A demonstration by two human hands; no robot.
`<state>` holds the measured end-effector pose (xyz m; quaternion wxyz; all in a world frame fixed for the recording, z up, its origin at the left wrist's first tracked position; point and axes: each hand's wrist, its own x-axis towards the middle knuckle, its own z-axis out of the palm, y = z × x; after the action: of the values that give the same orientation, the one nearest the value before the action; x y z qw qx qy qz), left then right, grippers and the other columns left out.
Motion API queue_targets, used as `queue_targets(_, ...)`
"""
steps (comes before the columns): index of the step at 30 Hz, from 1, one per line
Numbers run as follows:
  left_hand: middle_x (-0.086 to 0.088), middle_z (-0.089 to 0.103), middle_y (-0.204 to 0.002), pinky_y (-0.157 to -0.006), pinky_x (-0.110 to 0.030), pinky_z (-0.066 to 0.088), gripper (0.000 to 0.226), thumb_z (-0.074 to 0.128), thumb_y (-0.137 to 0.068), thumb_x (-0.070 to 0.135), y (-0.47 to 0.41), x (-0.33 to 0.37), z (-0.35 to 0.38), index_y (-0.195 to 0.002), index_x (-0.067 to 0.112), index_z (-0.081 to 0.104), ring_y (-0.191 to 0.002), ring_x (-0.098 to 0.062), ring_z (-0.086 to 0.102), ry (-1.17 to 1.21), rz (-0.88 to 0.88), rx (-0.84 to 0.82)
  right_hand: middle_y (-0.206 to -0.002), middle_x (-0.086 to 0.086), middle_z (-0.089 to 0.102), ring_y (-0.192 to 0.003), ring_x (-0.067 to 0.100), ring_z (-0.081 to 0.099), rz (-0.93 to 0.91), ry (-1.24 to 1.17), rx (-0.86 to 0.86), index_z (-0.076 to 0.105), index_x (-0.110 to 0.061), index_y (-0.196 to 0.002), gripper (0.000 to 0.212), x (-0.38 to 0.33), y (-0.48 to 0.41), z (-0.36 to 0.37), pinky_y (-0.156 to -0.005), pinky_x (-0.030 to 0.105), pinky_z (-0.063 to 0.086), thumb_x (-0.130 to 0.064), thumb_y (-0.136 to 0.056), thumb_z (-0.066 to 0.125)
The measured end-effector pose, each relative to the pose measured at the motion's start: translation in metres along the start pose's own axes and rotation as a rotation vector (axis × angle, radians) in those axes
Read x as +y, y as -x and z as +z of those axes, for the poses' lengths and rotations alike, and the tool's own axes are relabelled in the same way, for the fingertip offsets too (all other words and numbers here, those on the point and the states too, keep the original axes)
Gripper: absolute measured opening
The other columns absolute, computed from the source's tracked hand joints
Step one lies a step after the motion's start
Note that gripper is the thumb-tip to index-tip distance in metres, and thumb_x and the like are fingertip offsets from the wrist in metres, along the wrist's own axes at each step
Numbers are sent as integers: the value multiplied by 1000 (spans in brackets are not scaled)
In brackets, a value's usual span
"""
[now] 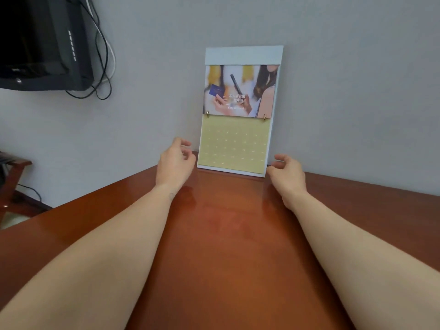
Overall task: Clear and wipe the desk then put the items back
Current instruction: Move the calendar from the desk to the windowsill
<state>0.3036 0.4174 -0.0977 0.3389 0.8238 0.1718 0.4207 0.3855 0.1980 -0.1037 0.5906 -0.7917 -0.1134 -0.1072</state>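
The calendar (pixel 235 129) is seen propped upright between the two grips, its foot set on the desk (pixel 226 234) and its back leaned on the wall (pixel 357 91) for support. The left grip (pixel 175 160) is held just beside its left edge and the right grip (pixel 287 171) by its lower right corner. Both are loosely spread, with nothing grasped. A two-sided hold is judged the aim, since so tall a card could tip.
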Motion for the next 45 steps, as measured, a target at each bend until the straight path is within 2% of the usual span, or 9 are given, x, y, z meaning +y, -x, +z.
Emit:
queue_targets(4, -4, 49, -141, -102, -30, 38, 52, 56, -93, 15, -22, -13, 15, -140, 14, 35, -129, -20, 48, 16, -54, -315, -141, 5, 51, -127, 22, 49, 2, 64, -95, 36, -12, -147, 59, 5, -20, 12, -104, 31, 40, -5, -90, 52)
queue_targets(7, -6, 36, -153, -103, -26, 37, 66, 55, -94, 10, -27, -15, 21, -150, 13, 20, -134, -17, 41, 152, -128, -486, -139, 7, 53, -127, 25, 50, 20, 72, -122, 37, -10, -146, 60, 8, -29, 16, -107, 37, 41, -3, -88, 49)
queue_targets(12, -3, 52, -133, -91, -35, 46, 59, 54, -95, 7, -32, -14, 21, -148, 14, 28, -110, -17, 56, 250, -193, -447, -104, 4, 68, -92, 22, 63, -31, 107, -118, 66, -13, -111, 31, 8, -29, 19, -69, 27, 50, -2, -88, 47)
queue_targets(16, -1, 63, -104, -80, -29, 44, 51, 55, -92, 7, -30, -22, 21, -141, 12, 41, -88, -15, 59, 245, -172, -374, -89, 3, 65, -80, 22, 59, -37, 63, -60, 65, -7, -98, 15, 8, -26, 17, -68, 31, 47, -9, -91, 52)
queue_targets(20, 5, 61, -76, -68, -27, 42, 15, 60, -91, 13, -20, -18, 15, -106, 17, 60, -68, -13, 55, 164, -101, -329, -77, -7, 56, -72, 14, 52, -53, 85, -16, 61, -13, -90, 8, 4, -14, 10, -58, 27, 38, -18, -92, 55)
queue_targets(27, 3, 67, -84, -66, -25, 43, 8, 63, -91, 20, 14, -6, -8, -99, 22, 63, -70, -12, 60, 153, -99, -288, -80, -8, 58, -86, 20, 54, -22, 83, 34, 65, -14, -99, 13, -1, 19, -6, -77, 35, 48, -20, -91, 56)
queue_targets(31, 3, 69, -93, -71, -27, 47, 8, 61, -92, 21, 37, 6, -22, -99, 22, 62, -78, -15, 62, 137, -105, -291, -79, -12, 55, -86, 19, 53, -22, 66, 42, 62, -16, -99, 11, -5, 44, -20, -75, 31, 42, -18, -92, 55)
queue_targets(36, 5, 68, -98, -67, -16, 42, 8, 58, -93, 18, 74, 25, -46, -99, 23, 60, -93, -9, 63, 157, -127, -310, -83, -11, 59, -83, 15, 55, -6, 2, 28, 61, -17, -99, 12, -10, 82, -39, -74, 33, 46, -15, -92, 52)
queue_targets(45, 6, 73, -92, -89, -36, 54, 7, 61, -94, 17, 157, 60, -93, -98, 23, 62, -92, -12, 69, 256, -162, -381, -100, 0, 67, -99, 22, 62, 9, -123, -22, 57, -25, -94, 19, -14, 163, -97, -92, 42, 50, -8, -94, 49)
